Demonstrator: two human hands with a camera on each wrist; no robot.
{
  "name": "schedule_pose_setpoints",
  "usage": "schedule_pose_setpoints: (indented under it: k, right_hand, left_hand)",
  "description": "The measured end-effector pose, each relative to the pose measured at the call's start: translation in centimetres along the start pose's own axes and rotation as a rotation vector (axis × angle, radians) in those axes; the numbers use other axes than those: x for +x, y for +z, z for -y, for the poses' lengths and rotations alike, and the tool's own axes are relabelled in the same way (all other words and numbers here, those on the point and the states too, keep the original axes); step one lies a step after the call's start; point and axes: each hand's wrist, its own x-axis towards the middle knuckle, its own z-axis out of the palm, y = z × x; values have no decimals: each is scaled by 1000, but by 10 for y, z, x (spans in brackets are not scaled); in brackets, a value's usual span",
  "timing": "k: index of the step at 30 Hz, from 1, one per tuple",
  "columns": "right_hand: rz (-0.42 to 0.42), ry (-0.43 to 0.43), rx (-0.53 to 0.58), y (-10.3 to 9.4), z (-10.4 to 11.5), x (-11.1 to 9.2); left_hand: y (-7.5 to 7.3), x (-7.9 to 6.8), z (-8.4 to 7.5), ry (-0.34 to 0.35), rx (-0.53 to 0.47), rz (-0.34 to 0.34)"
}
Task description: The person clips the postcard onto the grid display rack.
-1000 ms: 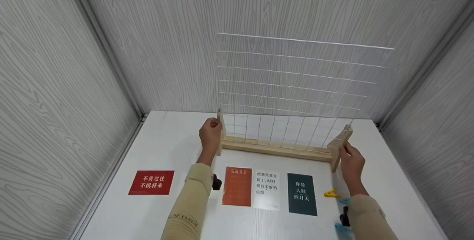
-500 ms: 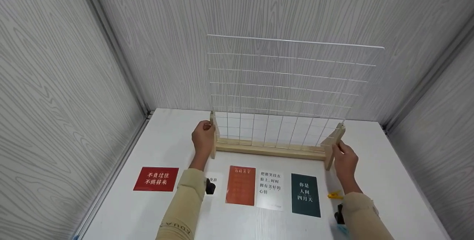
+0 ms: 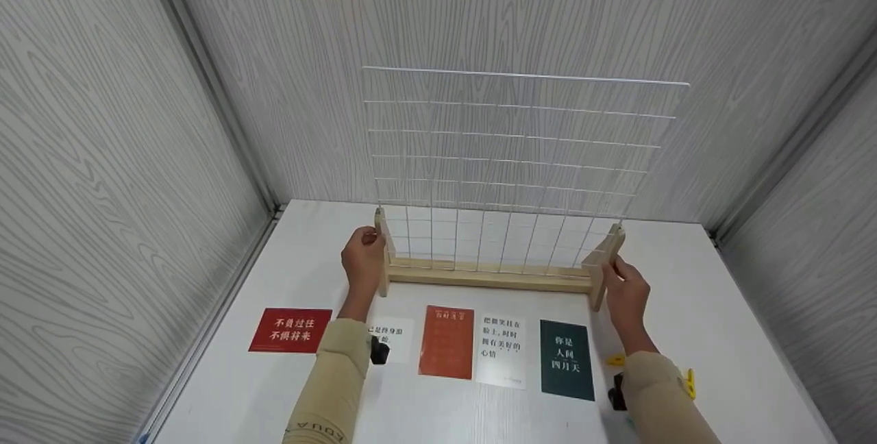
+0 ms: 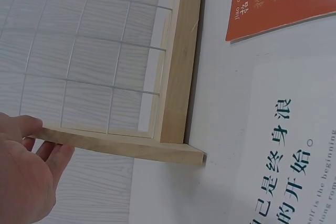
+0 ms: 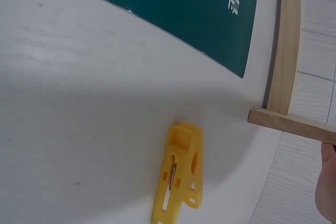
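A white wire grid rack (image 3: 526, 75) stands up from a pale wooden base rail (image 3: 486, 279) with a wooden side piece at each end. My left hand (image 3: 362, 262) grips the left side piece (image 3: 384, 279). In the left wrist view, thumb and fingers of that hand (image 4: 31, 174) pinch the edge of the wood. At the other end, the right side piece (image 3: 597, 286) is held between thumb and fingers of my right hand (image 3: 627, 297). Only a bit of that hand (image 5: 328, 184) shows at the border of the right wrist view.
On the white table lie a red card (image 3: 291, 329), an orange-red card (image 3: 447, 342), a white card (image 3: 500, 355) and a dark green card (image 3: 566, 360). Another white card (image 3: 396, 340) is partly behind my left forearm. Yellow clips (image 5: 178, 171) lie near my right sleeve. Wood-grain walls enclose the table.
Both hands have shifted the rack to the left, relative to the cards. More of the white card by my left forearm shows. A yellow clip has come into view right of my right sleeve.
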Motion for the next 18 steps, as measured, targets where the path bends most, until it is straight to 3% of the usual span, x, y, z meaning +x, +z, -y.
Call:
schedule_pose_setpoints:
  k: [9,18]
  right_hand:
    - [10,11,17,11,7,-4]
    - [-4,-14,-2,13,8,-5]
  left_hand:
    - [-12,3,3,-12,-1,-21]
    - [-14,4,3,-13,-7,-14]
